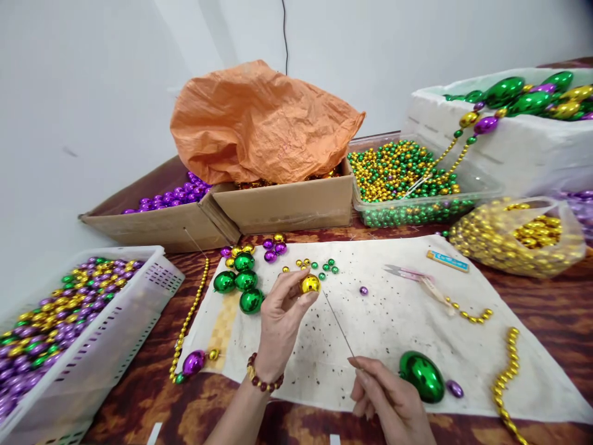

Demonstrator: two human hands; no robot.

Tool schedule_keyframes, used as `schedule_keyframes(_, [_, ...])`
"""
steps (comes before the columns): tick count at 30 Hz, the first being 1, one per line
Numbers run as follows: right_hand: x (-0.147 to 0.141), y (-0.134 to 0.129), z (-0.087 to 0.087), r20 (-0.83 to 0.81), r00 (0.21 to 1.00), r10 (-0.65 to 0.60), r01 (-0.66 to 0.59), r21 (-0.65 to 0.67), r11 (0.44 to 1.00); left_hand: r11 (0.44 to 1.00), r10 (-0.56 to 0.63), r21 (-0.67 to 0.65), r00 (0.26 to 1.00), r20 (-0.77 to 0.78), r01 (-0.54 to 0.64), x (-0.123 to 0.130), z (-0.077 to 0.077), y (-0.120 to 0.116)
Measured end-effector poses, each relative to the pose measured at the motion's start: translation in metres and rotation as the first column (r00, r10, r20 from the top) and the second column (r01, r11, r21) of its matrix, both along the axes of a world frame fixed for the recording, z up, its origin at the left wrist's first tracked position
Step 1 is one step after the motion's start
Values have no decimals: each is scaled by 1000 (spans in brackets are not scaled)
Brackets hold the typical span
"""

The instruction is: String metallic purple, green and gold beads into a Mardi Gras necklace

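Between the thumb and fingers of my left hand (285, 312) is a shiny gold bead (310, 283), held above the white cloth (319, 346). My right hand (386, 395) pinches the lower end of a long thin needle (339, 324), whose upper tip points up toward the bead; I cannot tell whether it touches. Large green beads (246, 280) lie left of my left hand. Small green beads (325, 267) sit just beyond the gold one. To the right of my right hand rests a big green oval bead (421, 376), beside a purple bead (454, 388).
A gold bead strand (189, 309) lies at left, another (503, 377) at right. Scissors (407, 272) lie on the cloth. Around the back stand cardboard boxes (282, 207), a clear bin (417, 207) and a foam box (491, 157). A white basket (134, 315) stands left.
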State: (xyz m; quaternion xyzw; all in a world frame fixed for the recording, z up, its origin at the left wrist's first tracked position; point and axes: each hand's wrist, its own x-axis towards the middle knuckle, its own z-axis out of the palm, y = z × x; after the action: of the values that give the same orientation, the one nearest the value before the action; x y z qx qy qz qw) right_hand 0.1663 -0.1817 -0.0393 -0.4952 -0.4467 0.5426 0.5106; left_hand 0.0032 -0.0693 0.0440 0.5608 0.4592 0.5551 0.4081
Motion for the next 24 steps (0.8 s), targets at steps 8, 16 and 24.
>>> schedule_keyframes(8, [-8, -9, -9, -2, 1000, 22, -22, -29, 999, 987, 1, -155, 947, 321, 52, 2, 1, 4])
schedule_keyframes(16, [-11, -8, -8, 2, 999, 33, -33, -51, 998, 978, -27, -177, 905, 424, 111, 8, 5, 5])
schedule_keyframes(24, [-19, -2, -4, -30, 998, -50, 50, 4, 999, 973, -15, -206, 914, 405, 107, 17, 0, -7])
